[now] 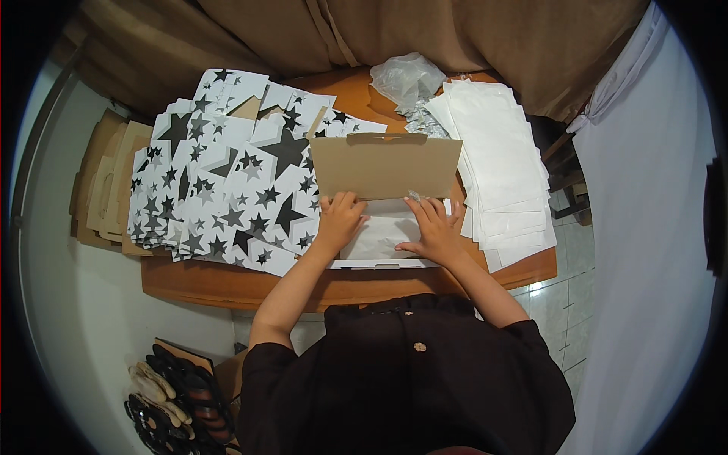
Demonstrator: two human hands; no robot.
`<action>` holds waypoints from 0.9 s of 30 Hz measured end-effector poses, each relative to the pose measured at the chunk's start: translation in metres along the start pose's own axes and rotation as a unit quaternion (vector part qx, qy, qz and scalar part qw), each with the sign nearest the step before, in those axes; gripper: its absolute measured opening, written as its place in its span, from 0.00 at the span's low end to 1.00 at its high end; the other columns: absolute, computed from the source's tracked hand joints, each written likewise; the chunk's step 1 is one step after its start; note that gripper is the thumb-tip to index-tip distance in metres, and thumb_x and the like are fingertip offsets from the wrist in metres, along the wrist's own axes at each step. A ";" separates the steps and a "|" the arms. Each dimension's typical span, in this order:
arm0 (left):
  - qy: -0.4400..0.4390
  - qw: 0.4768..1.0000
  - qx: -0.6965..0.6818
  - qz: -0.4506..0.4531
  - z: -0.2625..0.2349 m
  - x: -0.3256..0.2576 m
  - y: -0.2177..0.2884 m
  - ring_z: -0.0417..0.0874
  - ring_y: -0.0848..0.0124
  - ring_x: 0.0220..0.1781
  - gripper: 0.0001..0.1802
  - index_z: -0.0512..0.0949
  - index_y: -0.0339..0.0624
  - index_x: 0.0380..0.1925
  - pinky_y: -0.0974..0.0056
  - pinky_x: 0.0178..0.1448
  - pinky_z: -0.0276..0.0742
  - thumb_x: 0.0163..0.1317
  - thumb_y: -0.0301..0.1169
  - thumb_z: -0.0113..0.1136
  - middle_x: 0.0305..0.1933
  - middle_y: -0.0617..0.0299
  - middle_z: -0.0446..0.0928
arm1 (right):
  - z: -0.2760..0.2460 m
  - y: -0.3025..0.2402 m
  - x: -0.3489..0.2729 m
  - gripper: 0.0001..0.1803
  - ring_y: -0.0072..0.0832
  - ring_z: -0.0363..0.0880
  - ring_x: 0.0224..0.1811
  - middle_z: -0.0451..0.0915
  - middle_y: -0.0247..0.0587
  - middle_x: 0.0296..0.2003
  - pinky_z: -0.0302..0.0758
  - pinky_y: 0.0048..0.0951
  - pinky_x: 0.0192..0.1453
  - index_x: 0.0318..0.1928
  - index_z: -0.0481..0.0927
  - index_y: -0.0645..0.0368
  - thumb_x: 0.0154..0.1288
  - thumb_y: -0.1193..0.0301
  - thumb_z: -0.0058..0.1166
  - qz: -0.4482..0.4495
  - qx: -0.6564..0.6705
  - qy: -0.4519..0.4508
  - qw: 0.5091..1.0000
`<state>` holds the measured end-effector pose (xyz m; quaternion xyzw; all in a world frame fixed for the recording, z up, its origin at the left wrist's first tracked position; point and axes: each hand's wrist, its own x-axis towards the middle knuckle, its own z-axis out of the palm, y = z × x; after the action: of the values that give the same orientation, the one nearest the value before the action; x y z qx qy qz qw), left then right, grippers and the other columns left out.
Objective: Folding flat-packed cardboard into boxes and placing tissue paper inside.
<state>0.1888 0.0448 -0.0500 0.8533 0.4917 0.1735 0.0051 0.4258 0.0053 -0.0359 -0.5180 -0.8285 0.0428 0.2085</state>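
An open cardboard box [387,163] stands before me at the table's front, its plain brown lid raised at the back. White tissue paper [371,236] lines the inside. My left hand [343,220] rests at the box's back left corner, fingers bent over the paper and thumb apart. My right hand [434,227] lies over the right part of the paper, its fingers and thumb spread. A small clear plastic piece [414,196] shows by its index fingertip; whether the finger touches it I cannot tell. What lies under the paper is hidden.
Star-printed white cardboard sheets [227,174] overlap on the left of the wooden table [220,287]. White paper sheets [500,152] are stacked at right, near a crumpled clear plastic bag [408,80]. Brown cardboard [114,182] leans at far left. Several pairs of footwear [182,394] lie lower left.
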 end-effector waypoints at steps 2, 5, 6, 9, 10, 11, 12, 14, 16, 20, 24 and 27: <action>-0.030 0.996 -0.069 0.052 -0.003 -0.002 0.003 0.72 0.70 0.49 0.18 0.79 0.52 0.38 0.58 0.48 0.57 0.45 0.40 0.68 0.43 0.68 0.73 | -0.012 0.000 -0.001 0.57 0.34 0.58 0.62 0.64 0.33 0.58 0.38 0.64 0.62 0.65 0.58 0.48 0.32 0.47 0.71 0.005 0.023 -0.014 1.000; -0.089 0.977 -0.150 0.124 -0.005 -0.004 0.016 0.73 0.66 0.49 0.25 0.76 0.52 0.43 0.60 0.49 0.62 0.42 0.42 0.69 0.44 0.65 0.73 | -0.018 0.006 -0.005 0.58 0.35 0.57 0.64 0.63 0.32 0.59 0.38 0.66 0.62 0.67 0.56 0.46 0.32 0.51 0.72 0.004 0.032 -0.059 0.998; -0.116 0.973 -0.140 0.143 -0.004 -0.004 0.021 0.72 0.66 0.50 0.28 0.75 0.52 0.46 0.59 0.50 0.62 0.41 0.42 0.70 0.46 0.64 0.73 | -0.018 0.008 -0.005 0.59 0.35 0.56 0.65 0.63 0.32 0.59 0.37 0.66 0.63 0.67 0.55 0.46 0.31 0.52 0.73 -0.002 0.015 -0.090 0.996; -0.137 0.969 -0.109 0.176 0.003 -0.005 0.028 0.71 0.65 0.52 0.38 0.70 0.51 0.52 0.59 0.51 0.62 0.37 0.44 0.73 0.49 0.61 0.71 | -0.014 0.013 -0.007 0.59 0.35 0.56 0.65 0.63 0.32 0.60 0.36 0.66 0.63 0.68 0.54 0.45 0.33 0.56 0.73 -0.016 -0.009 -0.119 0.993; -0.140 0.971 -0.091 0.171 0.002 -0.004 0.031 0.71 0.64 0.51 0.40 0.69 0.49 0.52 0.58 0.50 0.62 0.36 0.44 0.73 0.49 0.61 0.71 | -0.012 0.014 -0.007 0.59 0.35 0.56 0.65 0.63 0.32 0.60 0.36 0.66 0.63 0.68 0.54 0.45 0.33 0.56 0.73 -0.016 -0.009 -0.121 0.993; -0.143 0.973 -0.073 0.166 0.002 -0.002 0.034 0.71 0.64 0.51 0.41 0.68 0.48 0.52 0.58 0.50 0.62 0.34 0.44 0.74 0.49 0.60 0.70 | -0.010 0.015 -0.007 0.57 0.35 0.57 0.64 0.64 0.33 0.59 0.36 0.65 0.62 0.67 0.55 0.46 0.34 0.57 0.73 -0.024 -0.027 -0.106 0.994; -0.144 0.973 -0.075 0.166 0.005 0.000 0.036 0.71 0.64 0.51 0.41 0.68 0.48 0.52 0.58 0.50 0.62 0.34 0.44 0.74 0.49 0.60 0.70 | -0.007 0.016 -0.007 0.55 0.35 0.59 0.63 0.65 0.35 0.58 0.37 0.64 0.62 0.66 0.57 0.46 0.35 0.57 0.72 -0.033 -0.046 -0.090 0.994; -0.181 0.971 -0.057 0.147 0.013 0.002 0.037 0.71 0.63 0.51 0.44 0.66 0.45 0.53 0.58 0.49 0.64 0.33 0.43 0.75 0.48 0.60 0.70 | 0.003 0.021 -0.010 0.52 0.35 0.59 0.63 0.65 0.34 0.58 0.37 0.64 0.62 0.66 0.58 0.46 0.37 0.61 0.71 -0.032 -0.051 -0.093 0.994; -0.171 0.967 -0.028 0.184 0.027 -0.003 0.032 0.72 0.64 0.47 0.43 0.66 0.45 0.54 0.59 0.47 0.66 0.35 0.42 0.73 0.45 0.61 0.69 | 0.006 0.022 -0.013 0.50 0.34 0.60 0.63 0.65 0.34 0.57 0.36 0.64 0.62 0.65 0.59 0.46 0.38 0.64 0.69 -0.030 -0.056 -0.097 0.993; -0.139 0.959 0.010 0.246 0.049 -0.012 0.020 0.73 0.64 0.50 0.42 0.62 0.44 0.59 0.59 0.48 0.69 0.41 0.38 0.70 0.49 0.57 0.70 | 0.018 0.029 -0.021 0.42 0.33 0.58 0.64 0.66 0.31 0.58 0.33 0.66 0.64 0.64 0.62 0.47 0.44 0.72 0.61 -0.041 -0.095 -0.099 0.990; -0.245 0.940 -0.061 0.232 0.037 -0.010 0.018 0.69 0.57 0.61 0.44 0.56 0.41 0.64 0.56 0.61 0.65 0.49 0.38 0.67 0.60 0.51 0.66 | -0.002 0.024 -0.012 0.40 0.35 0.61 0.61 0.69 0.37 0.54 0.36 0.63 0.62 0.62 0.65 0.48 0.43 0.70 0.60 -0.030 -0.004 -0.113 0.993; -0.296 0.923 -0.125 0.211 0.049 -0.012 0.019 0.62 0.55 0.67 0.47 0.50 0.39 0.67 0.56 0.67 0.60 0.51 0.39 0.65 0.66 0.49 0.60 | -0.014 0.018 -0.006 0.36 0.36 0.61 0.60 0.70 0.38 0.54 0.37 0.62 0.61 0.60 0.67 0.48 0.45 0.69 0.59 -0.010 0.079 -0.043 0.996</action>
<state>0.2140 0.0325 -0.0960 0.9421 0.2510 -0.0299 0.2206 0.4487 0.0065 -0.0296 -0.4896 -0.8357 0.1282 0.2131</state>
